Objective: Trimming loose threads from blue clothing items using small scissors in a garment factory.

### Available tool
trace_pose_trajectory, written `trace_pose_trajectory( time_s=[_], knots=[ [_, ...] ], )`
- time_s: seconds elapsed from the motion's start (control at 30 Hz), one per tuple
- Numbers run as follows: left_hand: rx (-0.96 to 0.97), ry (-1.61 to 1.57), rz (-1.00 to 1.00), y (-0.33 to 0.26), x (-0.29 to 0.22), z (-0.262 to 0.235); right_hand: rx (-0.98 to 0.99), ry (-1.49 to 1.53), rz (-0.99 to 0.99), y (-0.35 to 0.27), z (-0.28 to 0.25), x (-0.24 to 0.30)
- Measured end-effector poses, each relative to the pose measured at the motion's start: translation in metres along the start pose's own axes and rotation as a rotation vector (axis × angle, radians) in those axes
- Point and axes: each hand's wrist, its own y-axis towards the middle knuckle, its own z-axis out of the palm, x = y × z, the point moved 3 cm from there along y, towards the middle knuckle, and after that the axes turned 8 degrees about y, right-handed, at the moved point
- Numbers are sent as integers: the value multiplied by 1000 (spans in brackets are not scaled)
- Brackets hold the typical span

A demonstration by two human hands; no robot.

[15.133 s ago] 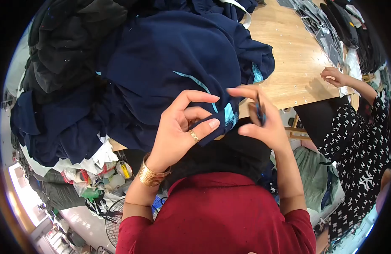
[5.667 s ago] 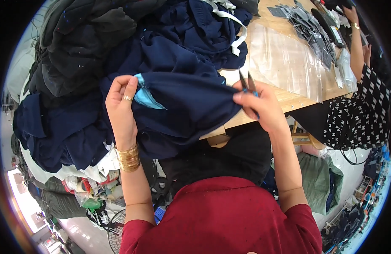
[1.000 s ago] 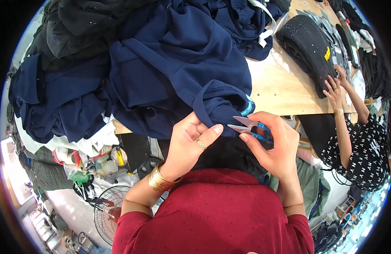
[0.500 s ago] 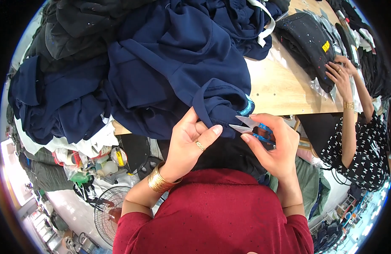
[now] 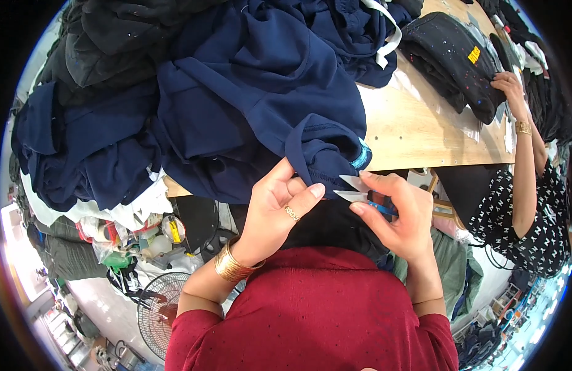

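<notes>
A navy garment [image 5: 270,80] spreads over the table's near edge, its rolled, ring-like opening [image 5: 320,145] toward me. My left hand [image 5: 279,204] pinches the lower left rim of that opening between thumb and fingers. A bright blue patch [image 5: 362,154] shows on the opening's right side. In my right hand [image 5: 400,213] are small blue-handled thread snips [image 5: 352,188], held between thumb and forefinger. Their two blades stand apart, pointing left at the seam along the lower rim. Whether a thread lies between the blades is too small to tell.
More navy cloth [image 5: 94,142] and black garments [image 5: 112,43] are heaped at the left. Across the wooden table [image 5: 416,136], a co-worker's hand [image 5: 508,89] touches a folded black garment [image 5: 450,62]. A standing fan [image 5: 159,312] is at lower left.
My right hand and the snips have shifted slightly left and down along the rim. The left hand keeps its hold. The co-worker's hands and the black garment have moved.
</notes>
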Motion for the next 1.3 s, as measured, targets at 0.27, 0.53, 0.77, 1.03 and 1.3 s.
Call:
trace_pose_trajectory(
  time_s=[0.27, 0.53, 0.77, 1.03, 1.3],
  knots=[
    [15, 4, 13, 0, -1, 0, 12, -98, -73, 2, 4, 0],
    [38, 45, 26, 0, 3, -3, 17, -147, -111, 3, 3, 0],
    [28, 33, 13, 0, -1, 1, 18, -154, -117, 4, 2, 1],
    [31, 47, 15, 1, -2, 2, 33, -107, -101, 5, 0, -2],
    [27, 78, 9, -2, 2, -2, -137, 339, 275, -2, -6, -15]
  ],
)
